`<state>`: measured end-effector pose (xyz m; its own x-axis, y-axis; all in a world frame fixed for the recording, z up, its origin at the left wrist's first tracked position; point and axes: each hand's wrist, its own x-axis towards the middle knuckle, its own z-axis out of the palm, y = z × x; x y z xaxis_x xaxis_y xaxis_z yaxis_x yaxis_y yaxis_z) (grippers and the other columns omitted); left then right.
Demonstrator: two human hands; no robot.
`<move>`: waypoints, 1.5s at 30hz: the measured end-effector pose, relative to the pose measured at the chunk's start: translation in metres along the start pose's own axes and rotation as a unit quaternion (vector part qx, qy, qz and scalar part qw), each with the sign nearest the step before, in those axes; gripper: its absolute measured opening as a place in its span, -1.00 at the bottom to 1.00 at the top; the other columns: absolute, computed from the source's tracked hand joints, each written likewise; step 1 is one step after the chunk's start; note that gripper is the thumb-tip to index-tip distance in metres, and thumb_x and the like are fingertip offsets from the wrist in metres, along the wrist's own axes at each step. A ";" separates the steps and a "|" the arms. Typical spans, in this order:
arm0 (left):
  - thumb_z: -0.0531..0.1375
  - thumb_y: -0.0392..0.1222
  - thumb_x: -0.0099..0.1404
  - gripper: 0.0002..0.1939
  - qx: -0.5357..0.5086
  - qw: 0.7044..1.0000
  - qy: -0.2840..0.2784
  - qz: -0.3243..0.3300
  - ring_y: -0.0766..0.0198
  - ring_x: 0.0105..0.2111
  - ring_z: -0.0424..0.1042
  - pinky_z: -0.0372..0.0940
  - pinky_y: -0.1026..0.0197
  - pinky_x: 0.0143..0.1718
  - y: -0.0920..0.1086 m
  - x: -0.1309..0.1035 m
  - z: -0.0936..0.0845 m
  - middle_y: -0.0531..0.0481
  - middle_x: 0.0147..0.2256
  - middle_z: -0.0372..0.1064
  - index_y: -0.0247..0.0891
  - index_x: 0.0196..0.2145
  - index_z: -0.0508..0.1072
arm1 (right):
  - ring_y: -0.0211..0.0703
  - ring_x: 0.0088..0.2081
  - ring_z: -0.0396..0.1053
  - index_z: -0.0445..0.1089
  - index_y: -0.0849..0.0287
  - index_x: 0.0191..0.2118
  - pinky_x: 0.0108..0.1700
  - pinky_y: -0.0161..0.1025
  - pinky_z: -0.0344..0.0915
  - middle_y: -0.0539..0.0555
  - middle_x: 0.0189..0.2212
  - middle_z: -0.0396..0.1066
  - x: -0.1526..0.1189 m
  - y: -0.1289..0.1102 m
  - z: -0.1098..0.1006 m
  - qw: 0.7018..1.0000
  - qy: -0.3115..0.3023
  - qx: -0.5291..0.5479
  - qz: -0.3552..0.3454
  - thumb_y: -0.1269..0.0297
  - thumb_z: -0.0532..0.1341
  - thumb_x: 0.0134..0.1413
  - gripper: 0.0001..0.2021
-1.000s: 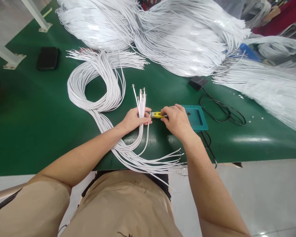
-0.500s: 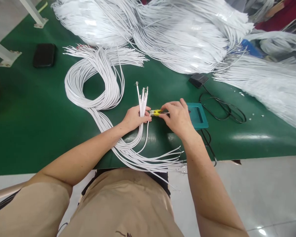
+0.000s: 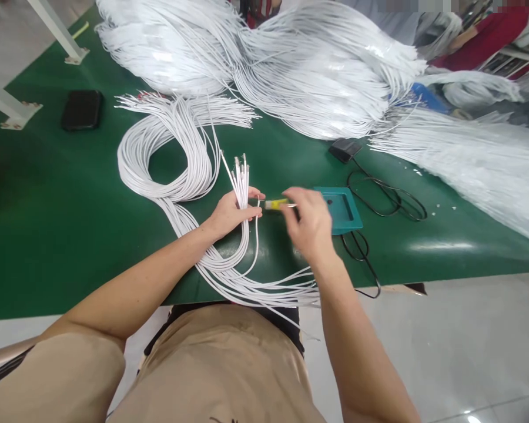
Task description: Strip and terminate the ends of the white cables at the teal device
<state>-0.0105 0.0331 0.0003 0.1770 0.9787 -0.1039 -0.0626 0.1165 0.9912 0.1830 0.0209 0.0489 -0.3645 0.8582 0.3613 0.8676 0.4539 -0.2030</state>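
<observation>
My left hand point(image 3: 234, 212) is closed around several white cables point(image 3: 242, 191), their tips pointing up past the fingers. One single cable stands apart at my left fingertips, its end by the thumb and forefinger. Just right of it, my right hand point(image 3: 307, 220) grips a small yellow tool point(image 3: 276, 204), blurred by motion, with its metal end facing the cable. A small gap shows between tool and cable tip. From my left hand the cables run down into a long coiled bundle point(image 3: 130, 155) on the green table point(image 3: 35, 235).
A teal tray point(image 3: 355, 217) lies beside my right hand, with a black box point(image 3: 345, 150) and its cord behind it. Large white cable piles point(image 3: 317, 70) cover the back. A dark case point(image 3: 81, 110) sits at left. A person's red sleeve point(image 3: 489, 38) shows at the back right.
The yellow tool has drawn slightly away from the single cable's end, and my right hand has turned. The held cables lean more to the left. The whole view has shifted a little.
</observation>
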 end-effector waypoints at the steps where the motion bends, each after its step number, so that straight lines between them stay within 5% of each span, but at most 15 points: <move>1: 0.34 -0.21 0.04 -0.52 -0.023 1.000 -0.002 0.010 0.31 -0.39 0.47 0.32 0.28 -0.39 0.001 -0.001 0.000 -0.07 -0.21 0.48 -0.29 -0.06 0.38 | -0.04 -0.07 0.34 0.41 0.18 -0.09 0.01 -0.12 0.21 0.20 -0.09 0.47 -0.003 -0.013 -0.002 0.997 -0.040 0.035 -0.057 0.23 -0.02 0.31 -0.70; 5: 0.38 -0.19 0.02 -0.48 -0.081 0.997 -0.017 0.007 0.33 -0.38 0.46 0.31 0.30 -0.38 0.005 -0.003 0.002 -0.02 -0.25 0.47 -0.28 -0.06 0.35 | 0.00 -0.20 0.33 0.44 0.19 -0.37 -0.17 -0.12 0.18 0.18 -0.38 0.49 -0.023 -0.054 0.000 0.973 -0.151 -0.011 -0.172 0.26 0.01 0.29 -0.69; 9: 0.32 -0.06 0.12 -0.66 -0.092 0.994 -0.046 -0.035 0.27 -0.20 0.44 0.33 0.24 -0.21 0.007 -0.005 0.000 -0.08 -0.20 0.46 -0.32 -0.21 0.48 | -0.04 -0.40 0.36 0.45 0.17 -0.42 -0.39 -0.18 0.10 0.15 -0.57 0.45 -0.039 -0.068 -0.005 0.961 -0.263 -0.046 -0.079 0.24 0.04 0.27 -0.68; 12: 0.31 -0.01 0.13 -0.65 -0.081 0.994 -0.055 -0.051 0.30 -0.30 0.42 0.31 0.25 -0.24 0.005 -0.005 -0.001 -0.04 -0.31 0.46 -0.31 -0.20 0.52 | -0.15 -0.56 0.30 0.42 0.11 -0.49 -0.49 -0.24 0.01 0.07 -0.60 0.43 -0.030 -0.064 -0.018 0.944 -0.328 0.007 0.018 0.24 0.07 0.23 -0.69; 15: 0.34 -0.07 0.10 -0.59 -0.077 0.995 -0.057 -0.034 0.33 -0.39 0.42 0.31 0.24 -0.26 0.005 -0.006 -0.001 0.01 -0.39 0.45 -0.31 -0.13 0.50 | -0.20 -0.53 0.31 0.41 0.11 -0.47 -0.43 -0.26 0.08 0.03 -0.56 0.44 -0.002 -0.051 -0.025 0.968 -0.179 0.093 0.149 0.20 0.06 0.23 -0.70; 18: 0.36 -0.12 0.07 -0.60 -0.065 0.995 -0.071 -0.022 0.31 -0.40 0.45 0.33 0.19 -0.23 0.008 -0.009 0.000 0.02 -0.41 0.46 -0.31 -0.15 0.45 | -0.21 -0.51 0.29 0.43 0.10 -0.35 -0.39 -0.27 0.13 -0.03 -0.58 0.39 0.028 -0.036 -0.018 0.959 -0.036 0.183 0.215 0.09 0.15 0.13 -0.78; 23: 0.37 -0.21 0.02 -0.69 -0.094 0.992 -0.083 -0.005 0.28 -0.33 0.48 0.33 0.18 -0.19 0.012 -0.011 0.004 0.02 -0.37 0.45 -0.29 -0.38 0.31 | -0.27 -0.52 0.27 0.41 0.15 -0.48 -0.40 -0.30 0.20 -0.06 -0.57 0.38 0.044 -0.027 0.002 0.888 -0.024 0.399 0.228 0.12 0.30 -0.10 -0.80; 28: 0.34 -0.22 0.03 -0.67 -0.150 0.988 -0.028 0.012 0.39 -0.42 0.42 0.29 0.27 -0.30 0.016 -0.011 0.005 0.12 -0.46 0.34 -0.27 -0.43 0.21 | -0.27 -0.54 0.31 0.42 0.17 -0.47 -0.42 -0.30 0.25 -0.04 -0.58 0.40 0.034 -0.038 0.007 0.827 -0.055 0.494 0.261 0.15 0.29 -0.10 -0.81; 36: 0.32 -0.18 0.04 -0.69 -0.030 0.999 0.007 0.033 0.38 -0.48 0.36 0.25 0.28 -0.36 0.022 -0.014 0.004 0.14 -0.53 0.33 -0.25 -0.45 0.21 | -0.27 -0.54 0.30 0.45 0.16 -0.47 -0.40 -0.27 0.25 -0.04 -0.58 0.42 0.034 -0.039 0.009 0.870 -0.001 0.420 0.256 0.17 0.32 -0.16 -0.84; 38: 0.31 -0.17 0.06 -0.72 -0.002 0.999 0.008 0.041 0.38 -0.46 0.36 0.25 0.26 -0.34 0.023 -0.014 0.003 0.08 -0.47 0.38 -0.27 -0.47 0.23 | -0.32 -0.57 0.22 0.46 0.16 -0.50 -0.45 -0.30 0.18 -0.06 -0.60 0.37 0.033 -0.040 0.009 0.844 0.001 0.461 0.273 0.18 0.30 -0.14 -0.84; 43: 0.31 -0.17 0.08 -0.72 -0.010 0.999 0.001 0.034 0.35 -0.42 0.42 0.28 0.27 -0.35 0.023 -0.014 0.003 0.02 -0.40 0.43 -0.28 -0.47 0.24 | -0.42 -0.63 0.00 0.47 0.21 -0.49 -0.57 -0.34 -0.04 -0.11 -0.65 0.22 0.031 -0.042 0.008 0.684 -0.047 0.640 0.347 0.21 0.33 -0.23 -0.83; 45: 0.31 -0.18 0.08 -0.70 -0.028 0.999 -0.007 0.031 0.33 -0.41 0.45 0.30 0.27 -0.36 0.023 -0.014 0.005 0.02 -0.39 0.43 -0.27 -0.47 0.21 | -0.43 -0.63 -0.01 0.45 0.21 -0.52 -0.58 -0.35 -0.06 -0.12 -0.67 0.17 0.031 -0.041 0.007 0.657 -0.058 0.659 0.361 0.24 0.34 -0.25 -0.85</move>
<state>-0.0095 0.0209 0.0255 0.1839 0.9821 -0.0403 -0.1284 0.0647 0.9896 0.1337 0.0312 0.0619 -0.1082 0.9419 -0.3179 -0.1912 -0.3335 -0.9231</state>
